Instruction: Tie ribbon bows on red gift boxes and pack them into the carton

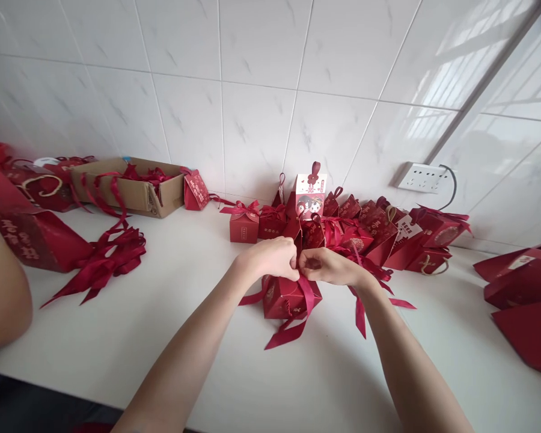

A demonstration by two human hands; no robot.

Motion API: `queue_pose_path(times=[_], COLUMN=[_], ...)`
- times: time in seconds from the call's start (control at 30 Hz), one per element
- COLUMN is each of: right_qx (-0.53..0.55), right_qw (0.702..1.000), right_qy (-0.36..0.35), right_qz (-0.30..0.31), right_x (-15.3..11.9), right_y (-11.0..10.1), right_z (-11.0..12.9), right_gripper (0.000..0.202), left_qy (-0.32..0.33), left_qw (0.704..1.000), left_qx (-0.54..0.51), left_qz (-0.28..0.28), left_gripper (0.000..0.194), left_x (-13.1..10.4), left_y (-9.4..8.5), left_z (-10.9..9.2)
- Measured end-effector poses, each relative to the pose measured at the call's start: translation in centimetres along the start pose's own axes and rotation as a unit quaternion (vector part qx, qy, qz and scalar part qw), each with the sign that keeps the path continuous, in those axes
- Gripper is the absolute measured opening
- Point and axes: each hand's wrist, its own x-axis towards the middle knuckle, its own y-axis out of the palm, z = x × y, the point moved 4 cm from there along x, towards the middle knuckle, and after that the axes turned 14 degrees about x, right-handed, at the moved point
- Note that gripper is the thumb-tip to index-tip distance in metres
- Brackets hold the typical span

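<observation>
A small red gift box (285, 299) sits on the white table, with a red ribbon (307, 296) running over its top and hanging down its front. Above the box's top, my left hand (277, 257) is closed in a pinch on the ribbon. Close beside it on the right, my right hand (322, 264) also pinches the ribbon, its fingers curled. The fingertips nearly meet and hide the part of the ribbon between them.
Behind my hands stand several red boxes, one with a white patterned top (311, 195). A cardboard box (162, 201) of ribbons and a ribbon pile (119, 255) are left, near another person's arm (4, 288). Red bags (529, 300) stand at right.
</observation>
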Motion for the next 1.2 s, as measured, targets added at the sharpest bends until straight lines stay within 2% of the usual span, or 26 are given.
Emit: queue_pose_path(times=[0.13,0.4,0.6,0.87,1.03,1.2], right_qx=[0.021,-0.010,-0.053,-0.104,-0.108,-0.103], right_qw=[1.000,1.000,0.998,0.993,0.992,0.992], right_qy=[-0.003,0.025,0.030,0.032,0.047,0.061], right_qz=[0.014,-0.014,-0.027,-0.039,-0.047,-0.045], right_x=[0.0,-0.1,-0.4,-0.9,-1.0,-0.8], right_y=[-0.1,-0.3,-0.2,-0.9,-1.0,-0.6], right_z=[-0.3,-0.4,0.4,1.0,0.9,0.9], right_gripper=[0.003,0.004,0.005,0.005,0.004,0.003], left_qy=[0.008,0.021,0.028,0.009,0.025,0.041], left_qw=[1.000,0.999,1.000,1.000,0.999,0.992], left_qx=[0.006,0.018,-0.009,0.020,0.015,0.106], left_qz=[-0.010,-0.024,-0.009,0.016,-0.020,-0.046], left_gripper=[0.006,0.010,0.009,0.010,0.012,0.011], left_x=[-0.1,0.2,0.1,0.0,-0.2,0.1], left_y=[-0.2,0.3,0.1,0.3,-0.2,0.1], left_z=[0.1,0.0,0.0,-0.4,-0.8,-1.5])
